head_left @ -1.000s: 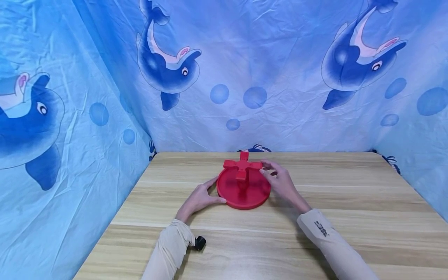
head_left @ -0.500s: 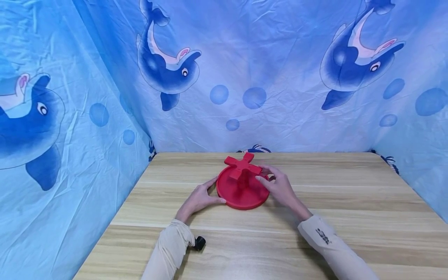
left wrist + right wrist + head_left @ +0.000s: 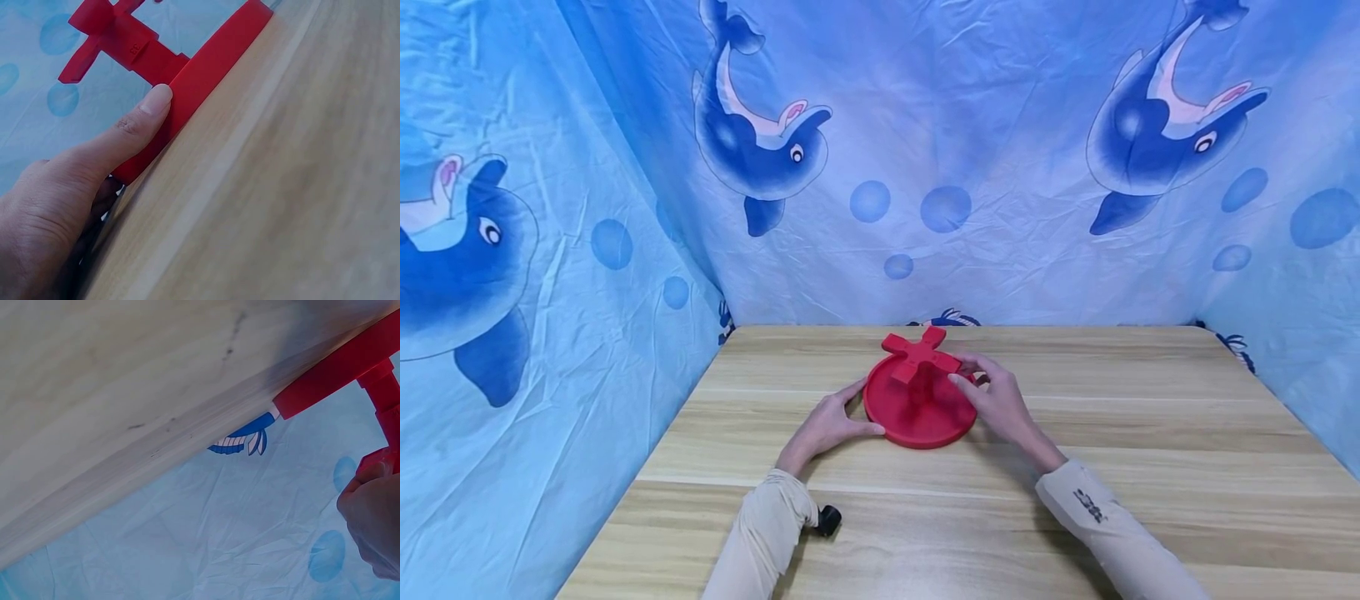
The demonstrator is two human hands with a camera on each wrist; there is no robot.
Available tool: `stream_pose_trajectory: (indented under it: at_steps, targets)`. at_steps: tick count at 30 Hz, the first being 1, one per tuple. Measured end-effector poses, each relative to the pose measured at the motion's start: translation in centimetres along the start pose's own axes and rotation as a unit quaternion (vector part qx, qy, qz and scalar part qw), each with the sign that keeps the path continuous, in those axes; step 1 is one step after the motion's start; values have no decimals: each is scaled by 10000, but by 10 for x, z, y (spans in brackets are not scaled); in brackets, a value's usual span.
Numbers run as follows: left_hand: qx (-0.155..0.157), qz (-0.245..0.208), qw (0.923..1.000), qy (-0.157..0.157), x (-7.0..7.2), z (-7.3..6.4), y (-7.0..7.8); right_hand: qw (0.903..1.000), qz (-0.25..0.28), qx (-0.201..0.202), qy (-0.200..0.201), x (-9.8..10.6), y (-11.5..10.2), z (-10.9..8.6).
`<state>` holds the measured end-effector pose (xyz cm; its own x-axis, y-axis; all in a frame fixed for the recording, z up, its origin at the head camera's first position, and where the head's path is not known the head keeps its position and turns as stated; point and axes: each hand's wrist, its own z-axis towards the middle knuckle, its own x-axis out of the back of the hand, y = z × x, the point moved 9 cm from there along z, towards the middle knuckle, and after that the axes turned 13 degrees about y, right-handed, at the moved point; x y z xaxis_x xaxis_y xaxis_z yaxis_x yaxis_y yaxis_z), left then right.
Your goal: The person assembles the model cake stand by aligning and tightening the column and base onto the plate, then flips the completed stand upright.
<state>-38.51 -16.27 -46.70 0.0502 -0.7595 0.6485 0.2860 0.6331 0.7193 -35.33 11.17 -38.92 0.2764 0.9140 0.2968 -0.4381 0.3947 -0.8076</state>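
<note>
A red round base (image 3: 917,425) with a raised rim lies flat on the wooden table. From its middle rises a thick red post (image 3: 161,64), topped by a red four-armed cross (image 3: 919,353). My left hand (image 3: 826,427) grips the base's left side, thumb at the near edge and fingers round the far side. In the left wrist view the thumb (image 3: 134,125) presses on the rim. My right hand (image 3: 1002,400) pinches the end of the cross's right arm between thumb and fingers. The right wrist view shows these fingers (image 3: 375,512) curled at the cross, partly cut off by the frame edge.
The wooden table (image 3: 1120,433) reaches back to a blue dolphin-print cloth (image 3: 1015,267), which also hangs along both sides. A small black device (image 3: 828,521) sits at the left sleeve (image 3: 767,525).
The cross has turned clockwise, seen from above, with the right hand shifting slightly toward me on its arm. Most of this turn came before the middle frame. Left hand and base stay put.
</note>
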Motion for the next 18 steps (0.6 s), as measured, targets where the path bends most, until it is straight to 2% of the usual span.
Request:
stream_pose_trajectory:
  at_steps: [18]
  targets:
    - [-66, -21, 10000, 50, 1, 0, 2, 9996, -212, 149, 54, 0, -3, -1]
